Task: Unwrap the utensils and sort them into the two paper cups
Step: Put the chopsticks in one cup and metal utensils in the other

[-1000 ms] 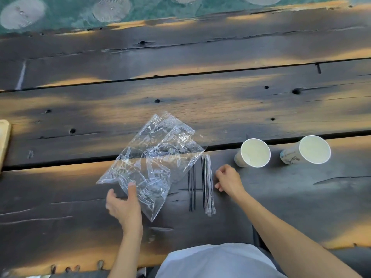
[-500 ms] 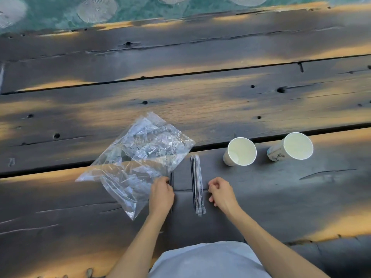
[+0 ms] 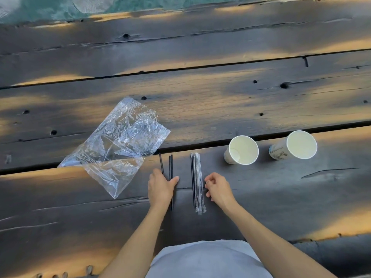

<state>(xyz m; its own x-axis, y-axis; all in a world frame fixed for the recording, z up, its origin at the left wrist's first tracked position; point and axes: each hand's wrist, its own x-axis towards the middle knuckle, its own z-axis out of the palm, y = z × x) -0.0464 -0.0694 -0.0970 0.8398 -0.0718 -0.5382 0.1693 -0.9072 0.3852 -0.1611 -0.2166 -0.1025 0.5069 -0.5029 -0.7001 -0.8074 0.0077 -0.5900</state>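
Black thin sticks [image 3: 171, 173] lie under the left hand [image 3: 161, 188], fingers flat on them; right hand [image 3: 217, 189], loosely curled and empty, sits beside the wrapped bundle [image 3: 197, 183]; light, stiff, slippery, so pinch mid-length; cups [image 3: 243, 150] stand right, bag [image 3: 120, 145] far left.

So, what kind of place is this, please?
Probably outdoors, at a rough wooden table of weathered planks beside greenish water. Warm, low sunlight streaks the wood, and two paper cups suggest a casual café or picnic spot, though that is a guess.
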